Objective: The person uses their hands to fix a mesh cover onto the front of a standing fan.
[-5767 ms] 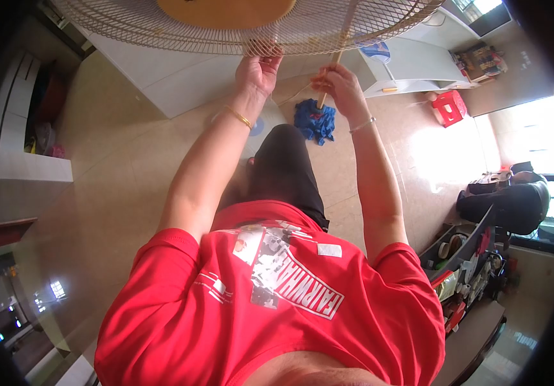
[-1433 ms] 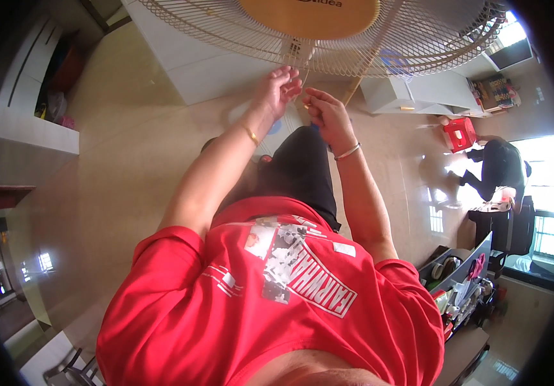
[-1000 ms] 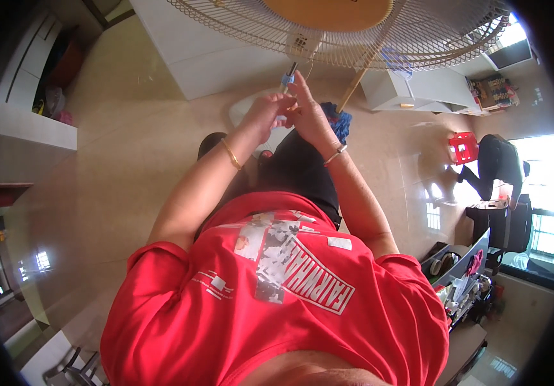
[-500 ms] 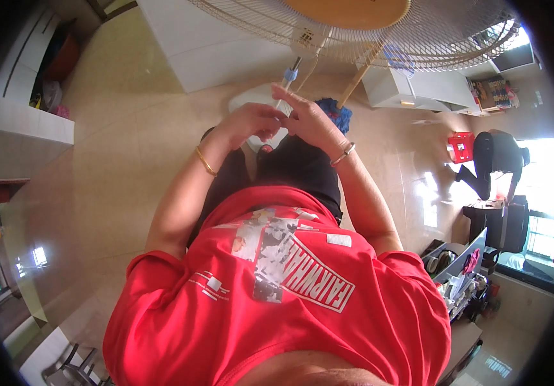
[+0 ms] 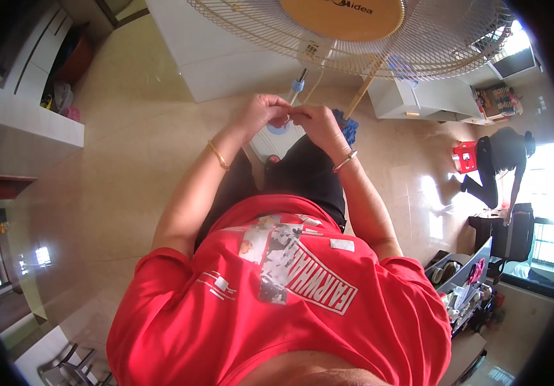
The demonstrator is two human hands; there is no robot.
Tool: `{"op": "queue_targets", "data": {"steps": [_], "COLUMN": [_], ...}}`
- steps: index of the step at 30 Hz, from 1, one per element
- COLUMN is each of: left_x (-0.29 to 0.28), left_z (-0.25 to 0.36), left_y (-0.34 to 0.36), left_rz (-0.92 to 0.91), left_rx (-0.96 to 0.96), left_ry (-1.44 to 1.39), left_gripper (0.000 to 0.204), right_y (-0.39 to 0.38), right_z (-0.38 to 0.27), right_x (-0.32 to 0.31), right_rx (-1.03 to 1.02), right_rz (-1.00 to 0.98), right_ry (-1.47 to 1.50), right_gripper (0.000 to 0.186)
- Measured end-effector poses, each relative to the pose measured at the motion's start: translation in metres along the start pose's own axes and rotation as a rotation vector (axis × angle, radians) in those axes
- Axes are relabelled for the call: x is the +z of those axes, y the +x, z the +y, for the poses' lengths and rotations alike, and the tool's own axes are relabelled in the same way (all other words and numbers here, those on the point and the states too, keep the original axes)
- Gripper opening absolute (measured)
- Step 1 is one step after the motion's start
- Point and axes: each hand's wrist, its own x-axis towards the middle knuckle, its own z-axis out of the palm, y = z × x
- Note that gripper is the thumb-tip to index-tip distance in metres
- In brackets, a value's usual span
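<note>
My left hand [image 5: 263, 117] and my right hand [image 5: 318, 127] meet fingertip to fingertip in front of me, above my dark trousers. The fingers of both are curled in a pinch; whatever lies between them, if anything, is too small to make out. A gold bangle [image 5: 218, 156] is on my left wrist and a silvery bracelet [image 5: 345, 161] on my right. Just beyond my hands stands a large fan [image 5: 347, 19] with a wire cage and an orange centre. Its pole [image 5: 297, 86] carries a blue collar and runs down to a pale base [image 5: 265, 145].
A wooden-handled mop [image 5: 347, 127] with a blue head stands right of the fan pole. White cabinets [image 5: 405, 96] are beyond it. At the far right another person [image 5: 500, 154] bends near a red crate [image 5: 464, 157] and a dark chair. A cluttered desk [image 5: 460, 296] stands at lower right.
My right hand's raised, stretched fingers have folded down, and both hands now pinch together at the fingertips. The view has shifted slightly.
</note>
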Motion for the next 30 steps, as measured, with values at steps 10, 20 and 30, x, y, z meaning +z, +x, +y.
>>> {"op": "queue_targets", "data": {"steps": [10, 20, 30], "left_x": [0.011, -0.002, 0.000], "left_z": [0.005, 0.013, 0.007], "left_y": [0.000, -0.007, -0.003], "left_rz": [-0.083, -0.046, 0.035], "left_rx": [-0.043, -0.061, -0.047], "left_ry": [-0.088, -0.005, 0.222], "left_gripper": [0.016, 0.009, 0.009], "right_y": [0.000, 0.005, -0.005], "right_z": [-0.015, -0.009, -0.008], "right_x": [-0.011, 0.002, 0.008], "right_rx": [-0.016, -0.111, -0.209], "right_rz": [0.075, 0.209, 0.065], "right_ry": [0.160, -0.091, -0.164], "right_gripper": [0.016, 0.013, 0.022]}}
